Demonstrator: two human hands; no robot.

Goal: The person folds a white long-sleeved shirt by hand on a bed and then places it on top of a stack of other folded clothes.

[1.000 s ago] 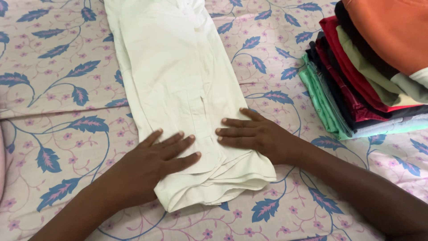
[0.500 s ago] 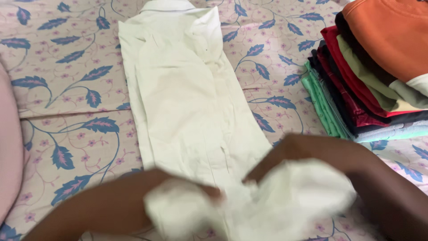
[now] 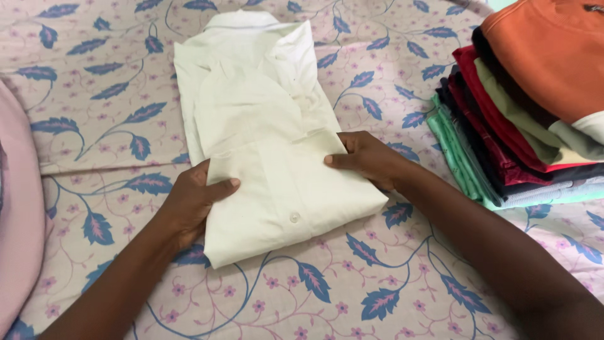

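Observation:
A cream white shirt (image 3: 264,126) lies on the flowered bedsheet (image 3: 100,82), its collar at the far end and its lower half folded up over the middle. My left hand (image 3: 192,201) grips the left edge of the folded part, thumb on top. On the right edge of that fold rests my right hand (image 3: 368,157), fingers curled under and thumb pressing on the cloth. A small button shows near the front of the fold.
A stack of folded clothes (image 3: 522,113) stands at the right, orange on top, then red, dark and green layers. A pink cloth (image 3: 16,214) lies along the left edge. The sheet is pale pink with blue leaves.
Both hands lay flat on the shirt's bottom hem. They then lifted the hem and carried it up, and the lower half now lies folded over the middle.

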